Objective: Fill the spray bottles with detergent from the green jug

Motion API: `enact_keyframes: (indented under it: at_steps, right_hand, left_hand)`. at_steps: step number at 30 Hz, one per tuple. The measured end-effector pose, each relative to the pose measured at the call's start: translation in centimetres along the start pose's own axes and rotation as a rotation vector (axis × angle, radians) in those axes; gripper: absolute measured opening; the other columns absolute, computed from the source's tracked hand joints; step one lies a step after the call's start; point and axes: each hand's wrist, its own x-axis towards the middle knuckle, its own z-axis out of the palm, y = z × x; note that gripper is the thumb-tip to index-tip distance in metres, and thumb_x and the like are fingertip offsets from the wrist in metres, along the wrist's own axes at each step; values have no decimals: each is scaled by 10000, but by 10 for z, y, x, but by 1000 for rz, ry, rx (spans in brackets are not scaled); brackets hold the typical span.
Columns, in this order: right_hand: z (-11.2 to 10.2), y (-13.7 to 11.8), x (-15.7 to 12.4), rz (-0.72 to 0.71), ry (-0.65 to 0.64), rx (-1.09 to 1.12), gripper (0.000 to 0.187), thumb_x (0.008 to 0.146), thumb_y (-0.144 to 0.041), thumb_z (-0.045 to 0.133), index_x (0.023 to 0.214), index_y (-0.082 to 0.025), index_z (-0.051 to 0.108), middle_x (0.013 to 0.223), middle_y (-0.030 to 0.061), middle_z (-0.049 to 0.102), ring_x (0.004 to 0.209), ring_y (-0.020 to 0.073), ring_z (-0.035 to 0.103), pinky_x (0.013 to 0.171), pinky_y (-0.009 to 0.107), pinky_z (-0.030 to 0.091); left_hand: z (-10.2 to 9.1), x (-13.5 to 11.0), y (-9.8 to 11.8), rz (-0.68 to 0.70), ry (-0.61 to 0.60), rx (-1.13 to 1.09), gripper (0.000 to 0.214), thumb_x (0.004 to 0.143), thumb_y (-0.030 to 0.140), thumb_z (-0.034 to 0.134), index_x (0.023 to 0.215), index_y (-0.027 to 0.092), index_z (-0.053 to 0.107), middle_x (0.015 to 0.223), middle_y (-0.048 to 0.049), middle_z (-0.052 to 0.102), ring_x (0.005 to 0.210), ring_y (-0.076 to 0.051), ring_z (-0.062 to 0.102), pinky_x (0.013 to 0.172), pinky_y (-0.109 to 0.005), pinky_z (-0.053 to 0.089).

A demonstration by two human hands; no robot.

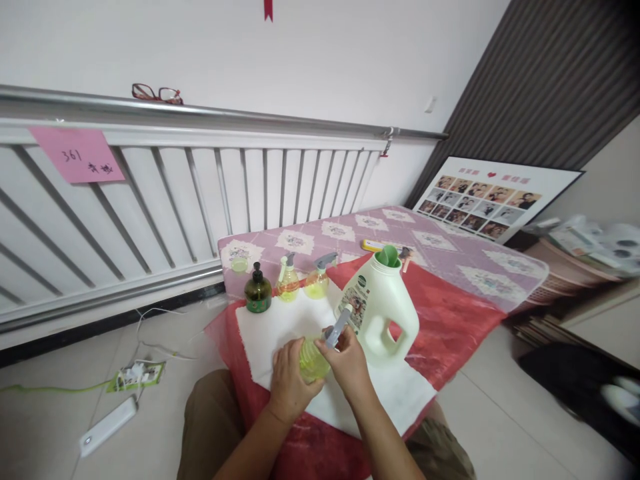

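My left hand (291, 381) is wrapped round a small clear spray bottle (313, 360) holding yellowish liquid, tilted above the white cloth. Fingers of my right hand (347, 360) close on the grey trigger spray head (339, 327) at the bottle's neck; whether it is screwed tight I cannot tell. Just behind stands a large pale green jug (380, 303), uncapped, with a green funnel or cup (388, 256) in its mouth. Two more spray bottles with yellow liquid, one (288, 280) beside the other (318, 280), stand upright at the back, next to a dark green pump bottle (258, 293).
The white cloth (270, 333) lies over red plastic sheeting (450, 320) on a table with a purple patterned cover (340, 230). A yellow box cutter (375, 245) lies behind the jug. A radiator (250, 180) lines the wall. On the floor at left is a power strip (135, 377).
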Motion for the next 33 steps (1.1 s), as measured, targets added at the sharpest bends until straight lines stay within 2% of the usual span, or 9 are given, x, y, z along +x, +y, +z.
enact_keyframes:
  at_steps: [4,8,11,15,18,23,26,29,33]
  right_hand:
    - [3,2,-4,1,32,29,347,646,-394,761,865,-237,541,816,17,624,798,239,604,746,400,501]
    - [-1,0,-12,10,-44,96,403,745,-440,687,1077,-240,575,1057,74,680,1006,271,626,861,424,509]
    - [-4,-2,-18,31,-79,137,335,820,-450,615,1093,-256,605,1170,78,674,1093,267,613,918,415,499]
    - [1,2,-21,37,-65,185,292,805,-454,634,1018,-256,614,1041,53,713,918,236,662,835,385,539]
    - [11,9,-20,41,9,208,275,743,-439,686,912,-254,573,904,29,706,823,225,658,765,373,548]
    - [26,15,-22,64,155,210,323,697,-414,723,886,-260,510,872,20,670,859,232,637,757,363,528]
    - [32,15,-25,62,193,220,326,713,-398,716,924,-258,510,931,33,667,942,240,623,815,366,515]
    - [31,12,-31,36,157,245,330,755,-390,682,1015,-247,537,1065,59,663,1056,246,602,911,373,490]
    - [26,12,-38,32,111,263,336,847,-412,579,1123,-219,563,1205,79,634,1192,242,545,1049,387,397]
  left_hand:
    - [2,-1,-1,10,19,14,782,617,297,724,1307,194,370,1207,-118,584,1130,-296,558,1007,-506,427]
    - [2,-1,-1,11,24,12,781,633,304,718,1318,188,361,1218,-123,580,1135,-298,556,1005,-501,430]
    - [2,-1,-1,10,21,26,800,620,302,731,1320,182,361,1220,-128,578,1145,-307,549,1006,-505,428]
    - [3,0,0,15,37,18,761,640,291,697,1312,180,357,1201,-125,586,1138,-299,557,990,-488,442]
    - [3,0,0,19,49,20,716,667,298,673,1298,172,359,1182,-130,590,1125,-297,566,975,-487,449]
    - [3,0,0,-3,36,11,652,694,316,651,1278,202,384,1178,-116,596,1107,-284,580,977,-458,453]
    - [2,1,0,1,32,2,589,739,338,622,1265,186,403,1176,-122,602,1096,-279,588,975,-457,452]
    - [3,0,-3,-2,20,3,508,805,344,566,1255,169,411,1172,-129,604,1094,-270,590,978,-462,445]
    - [5,-1,-6,9,11,11,593,791,395,588,1285,148,374,1208,-150,585,1131,-282,571,996,-475,434]
